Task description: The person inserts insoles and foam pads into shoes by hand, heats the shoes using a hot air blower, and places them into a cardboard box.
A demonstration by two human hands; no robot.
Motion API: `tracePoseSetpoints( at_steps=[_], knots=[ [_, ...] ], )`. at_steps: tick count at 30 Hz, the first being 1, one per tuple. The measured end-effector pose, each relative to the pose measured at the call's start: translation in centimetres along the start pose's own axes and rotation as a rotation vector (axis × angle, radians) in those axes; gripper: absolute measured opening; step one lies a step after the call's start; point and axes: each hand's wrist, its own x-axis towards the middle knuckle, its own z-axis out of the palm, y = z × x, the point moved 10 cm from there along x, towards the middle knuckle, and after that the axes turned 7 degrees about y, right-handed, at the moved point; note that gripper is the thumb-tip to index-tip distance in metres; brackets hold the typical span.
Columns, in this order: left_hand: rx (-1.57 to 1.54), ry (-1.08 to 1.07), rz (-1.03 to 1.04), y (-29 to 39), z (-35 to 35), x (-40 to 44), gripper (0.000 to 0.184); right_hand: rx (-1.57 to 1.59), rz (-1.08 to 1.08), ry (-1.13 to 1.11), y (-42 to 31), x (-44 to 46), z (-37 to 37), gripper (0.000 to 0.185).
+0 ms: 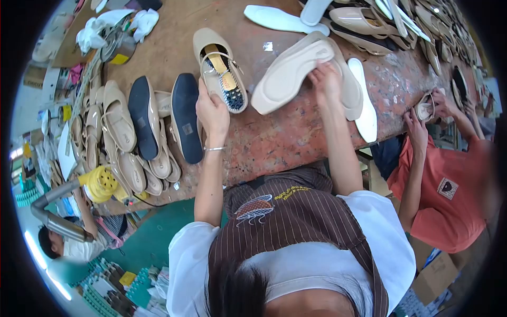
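My left hand [213,115] is closed on the side of a beige strapped shoe [210,41] near its heel. The shoe lies with its opening upward. Inside it show a yellow strip [217,64] and a dark, white-dotted heel area [235,99]. My right hand [326,83] pinches the edge of a beige insole [282,79]. This insole is on top of more beige insoles [353,94], which spread out beneath my right hand. A white insole-shaped piece [363,108] lies just right of them. Left of my left hand rests a shoe with its dark sole [187,113] turned up.
Several beige shoes [119,119] crowd the left of the worn table [274,142]. More shoes [356,24] and white insoles [272,18] lie at the far right. A yellow lamp-like fixture [101,184] is at the left edge. A co-worker in red [449,195] handles a shoe [424,109].
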Motion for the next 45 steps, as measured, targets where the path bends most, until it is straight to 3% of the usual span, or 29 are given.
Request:
tracePoseSetpoints(
  at_steps=[2,5,9,12,14,15,19,20,22,24,26,27,28,29,30,35,40,45],
  knots=[
    [-0.076,-0.019,0.052,0.1,-2.5,-0.9,0.048,0.116,0.036,-0.038,-1.7,-1.5,0.3,0.029],
    [-0.143,-0.041,0.064,-1.0,-5.7,-2.8,0.046,0.100,0.011,0.109,-3.1,-3.6,-2.6,0.028],
    [0.011,-0.502,0.117,-3.2,-4.4,-7.5,0.039,0.421,0.591,-0.617,2.3,-10.4,-1.3,0.033],
    [0.141,-0.341,0.164,-4.9,-5.4,-10.5,0.038,0.407,0.725,-0.568,4.3,-16.8,0.2,0.041],
    [0.280,-0.164,0.256,-5.0,-6.6,-11.5,0.037,-0.079,0.494,-0.223,4.7,-17.8,-2.8,0.046],
    [0.281,-0.170,0.250,-5.1,-6.7,-12.2,0.037,-0.083,0.500,-0.218,4.5,-18.6,-2.7,0.046],
    [0.512,-0.040,-0.098,-7.2,-10.0,-15.6,0.042,-0.479,0.459,-0.065,3.6,-20.0,-4.6,0.050],
    [0.509,-0.040,-0.105,-7.1,-9.8,-15.8,0.042,-0.434,0.416,-0.108,3.2,-19.6,-4.3,0.050],
    [0.290,-0.058,-0.290,-8.4,-9.2,-16.2,0.047,-0.397,0.376,-0.163,2.4,-19.0,-3.5,0.050],
    [0.070,-0.070,-0.468,-10.0,-8.6,-16.8,0.052,-0.725,0.079,-0.036,-1.2,-17.6,-3.3,0.050],
    [0.042,-0.045,-0.473,-10.9,-8.6,-16.5,0.053,-1.123,-0.383,-0.298,-3.0,-17.1,0.4,0.046],
    [0.015,-0.024,-0.464,-11.4,-8.4,-16.1,0.054,-1.168,-0.665,-0.422,-3.5,-18.1,3.0,0.047],
    [-0.014,-0.004,-0.453,-11.7,-8.2,-15.7,0.055,-1.427,-0.735,-0.517,-2.8,-18.5,3.7,0.051],
    [-0.042,0.015,-0.441,-12.0,-8.2,-15.5,0.057,-1.454,-0.794,-0.547,-2.4,-19.0,4.5,0.043],
    [-0.043,0.015,-0.442,-12.3,-8.1,-15.5,0.057,-1.455,-0.794,-0.548,-2.3,-19.1,4.8,0.043],
    [-0.233,0.030,-0.435,-13.8,-7.8,-15.5,0.057,-1.539,-1.048,-0.997,1.8,-21.5,7.8,0.031],
    [-0.357,-0.110,-0.498,-15.6,-7.0,-14.9,0.056,-1.360,-1.101,-1.166,6.7,-22.7,11.3,0.029],
    [-0.336,-0.186,-0.518,-14.9,-7.4,-14.2,0.052,-1.330,-0.916,-1.291,11.5,-22.9,12.6,0.032]
  ],
)
